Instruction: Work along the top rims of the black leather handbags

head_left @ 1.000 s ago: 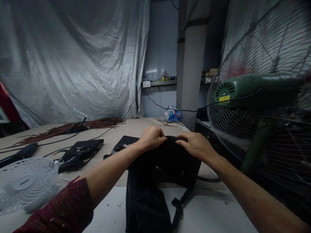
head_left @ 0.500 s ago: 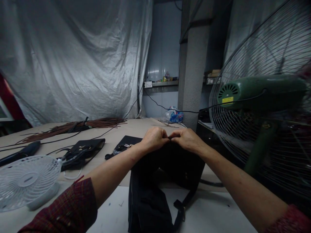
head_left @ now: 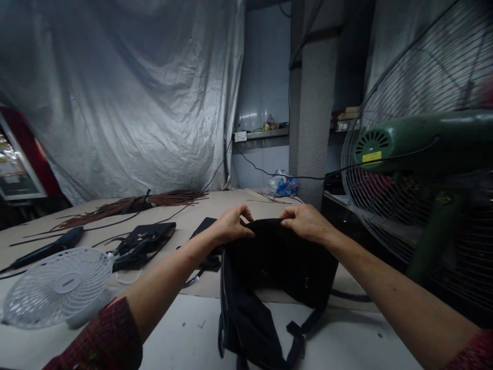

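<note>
A black bag [head_left: 269,272] with dangling straps stands on the table [head_left: 181,329] in front of me. My left hand [head_left: 230,224] pinches the top edge of the bag at its left side. My right hand [head_left: 304,222] grips the same top edge at its right side, fingers curled over it. Both hands hold the bag's mouth apart, with a stretch of dark rim between them. A strap with a buckle [head_left: 296,336] hangs down at the front.
A small white fan [head_left: 57,285] lies at the left. Black pouches [head_left: 144,239] and a bundle of brown strips [head_left: 127,203] lie farther back. A large green pedestal fan [head_left: 423,169] stands close on the right, beside a concrete pillar [head_left: 310,103].
My hands, which met at the middle of the bag's top edge, have drawn apart to its two sides. The view has shifted slightly left.
</note>
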Motion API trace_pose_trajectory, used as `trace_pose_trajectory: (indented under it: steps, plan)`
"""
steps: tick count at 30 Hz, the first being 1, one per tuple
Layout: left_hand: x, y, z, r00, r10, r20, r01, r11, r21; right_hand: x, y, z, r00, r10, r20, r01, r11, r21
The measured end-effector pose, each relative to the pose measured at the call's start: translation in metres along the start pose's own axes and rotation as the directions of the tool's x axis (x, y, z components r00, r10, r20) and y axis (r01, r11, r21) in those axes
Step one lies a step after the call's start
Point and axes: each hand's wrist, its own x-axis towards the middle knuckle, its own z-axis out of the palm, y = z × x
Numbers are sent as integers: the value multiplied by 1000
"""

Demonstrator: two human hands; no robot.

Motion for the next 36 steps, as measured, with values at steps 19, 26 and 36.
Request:
trace_pose_trajectory:
  steps: [19, 26, 36]
  plan:
    - [6, -3, 4, 973, 202, -110, -194, 978, 82, 13, -20, 5, 989, -103, 106, 103, 995, 6]
    - [-5, -4, -6, 999, 35, -2, -35, 998, -43, 10, -25, 8, 995, -95, 2, 95, 987, -128]
    - [7, -14, -7, 994, -46, 97, 80, 922, -380, 3, -11, -3, 984, -72, 164, 78, 996, -32]
